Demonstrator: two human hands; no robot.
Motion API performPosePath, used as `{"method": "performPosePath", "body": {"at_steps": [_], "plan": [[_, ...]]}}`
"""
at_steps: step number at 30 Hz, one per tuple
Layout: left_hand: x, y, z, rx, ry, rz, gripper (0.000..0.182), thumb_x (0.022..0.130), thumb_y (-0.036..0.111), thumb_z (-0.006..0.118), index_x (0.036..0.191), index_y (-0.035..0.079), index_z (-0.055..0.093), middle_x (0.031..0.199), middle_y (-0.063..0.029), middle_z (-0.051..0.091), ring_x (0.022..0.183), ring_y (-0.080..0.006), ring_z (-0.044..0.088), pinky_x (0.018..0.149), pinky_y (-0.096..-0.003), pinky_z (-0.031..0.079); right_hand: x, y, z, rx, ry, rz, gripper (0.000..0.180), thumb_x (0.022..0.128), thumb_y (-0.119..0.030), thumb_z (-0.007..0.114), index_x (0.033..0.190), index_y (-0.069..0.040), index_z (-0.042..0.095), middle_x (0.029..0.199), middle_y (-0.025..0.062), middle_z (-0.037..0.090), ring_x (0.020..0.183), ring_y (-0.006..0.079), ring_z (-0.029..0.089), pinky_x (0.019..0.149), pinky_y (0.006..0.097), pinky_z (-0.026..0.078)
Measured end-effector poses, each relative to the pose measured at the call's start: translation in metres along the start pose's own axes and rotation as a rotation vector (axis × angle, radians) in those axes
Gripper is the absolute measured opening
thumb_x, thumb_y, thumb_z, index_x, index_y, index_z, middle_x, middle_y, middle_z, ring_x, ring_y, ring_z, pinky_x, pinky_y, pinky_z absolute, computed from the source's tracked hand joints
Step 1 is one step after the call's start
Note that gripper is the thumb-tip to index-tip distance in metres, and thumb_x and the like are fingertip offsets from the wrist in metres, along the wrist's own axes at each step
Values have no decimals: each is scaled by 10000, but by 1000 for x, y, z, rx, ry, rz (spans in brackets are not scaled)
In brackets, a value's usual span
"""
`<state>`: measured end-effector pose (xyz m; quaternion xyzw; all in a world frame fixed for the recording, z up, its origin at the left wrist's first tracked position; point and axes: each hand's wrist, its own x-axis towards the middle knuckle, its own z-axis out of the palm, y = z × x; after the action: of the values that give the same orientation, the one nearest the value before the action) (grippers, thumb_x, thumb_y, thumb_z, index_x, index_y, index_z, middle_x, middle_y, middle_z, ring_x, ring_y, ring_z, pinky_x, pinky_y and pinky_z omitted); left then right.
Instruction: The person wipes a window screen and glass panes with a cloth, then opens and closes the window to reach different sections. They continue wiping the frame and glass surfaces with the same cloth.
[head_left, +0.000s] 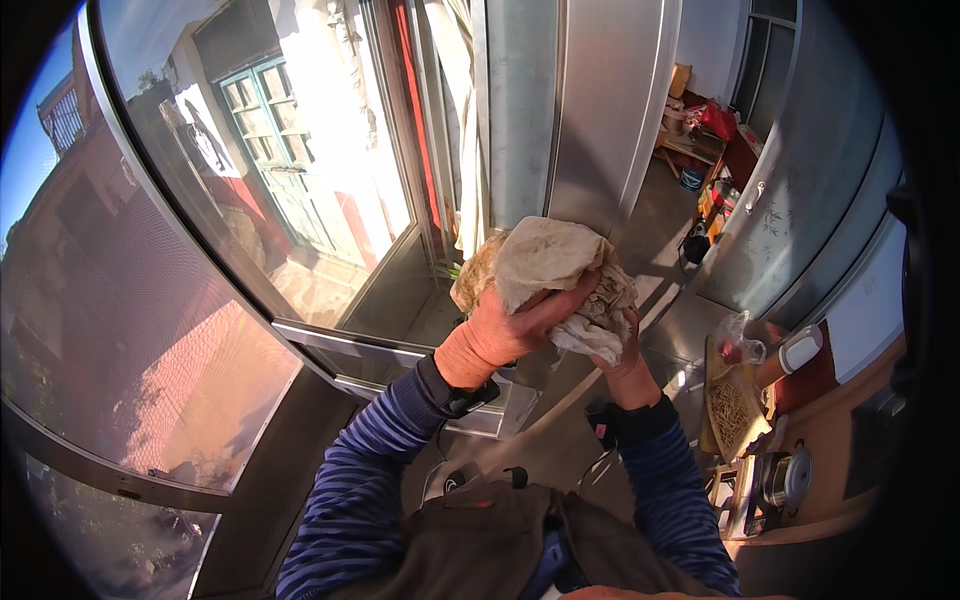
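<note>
A crumpled, stained off-white cloth (551, 259) is bunched up in front of me, raised at about chest height. My left hand (499, 330) grips it from the left, fingers curled into the folds. On the right, my right hand (621, 349) holds the hanging part, its fingers mostly hidden by cloth. Both wrists stick out of blue striped sleeves. Behind the cloth stand a frosted glass panel (523, 112) and a grey metal door frame (611, 97).
At left is a metal-framed glass door (300, 330). A pale curtain (469, 150) hangs beyond the cloth. On the right are a tray of thin sticks (727, 412), a clear plastic bag (739, 341) and a metal pot (795, 476) on a stove.
</note>
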<state>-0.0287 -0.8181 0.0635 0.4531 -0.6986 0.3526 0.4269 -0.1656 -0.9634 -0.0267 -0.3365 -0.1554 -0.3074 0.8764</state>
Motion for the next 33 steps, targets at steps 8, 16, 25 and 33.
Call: {"method": "performPosePath", "body": {"at_steps": [8, 16, 25, 33], "plan": [[-6, -5, 2, -106, 58, 18, 468, 727, 57, 843, 1190, 111, 797, 1232, -175, 728, 1127, -389, 702, 982, -479, 560, -1, 8, 26, -117, -51, -126, 554, 1127, -311, 412, 1594, -13, 385, 1511, 143, 563, 1373, 259, 582, 1144, 392, 495], [76, -13, -24, 33, 290, -20, 623, 697, 213, 918, 1288, 160, 726, 1505, -234, 518, 1311, -448, 596, 1089, -490, 503, -11, 15, 0, -1428, 166, -488, 409, 1063, -90, 538, 1455, 24, 562, 1458, 178, 609, 1330, 312, 610, 1111, 420, 494], [-16, 10, -11, 42, 99, -110, 421, 744, 162, 784, 1165, 174, 790, 1415, -265, 590, 1255, -459, 622, 1049, -508, 512, -26, 13, 19, -421, 322, -157, 645, 1123, -409, 419, 1637, -32, 319, 1607, 169, 453, 1453, 318, 488, 1241, 479, 362], [-134, 22, 20, -557, -69, -616, 528, 933, 197, 804, 1399, 19, 630, 1337, -182, 657, 1225, -342, 630, 1064, -427, 487, -1, 11, 31, -658, 214, -221, 772, 849, -246, 638, 1545, 4, 415, 1545, 146, 499, 1461, 304, 461, 1256, 458, 307]]}}
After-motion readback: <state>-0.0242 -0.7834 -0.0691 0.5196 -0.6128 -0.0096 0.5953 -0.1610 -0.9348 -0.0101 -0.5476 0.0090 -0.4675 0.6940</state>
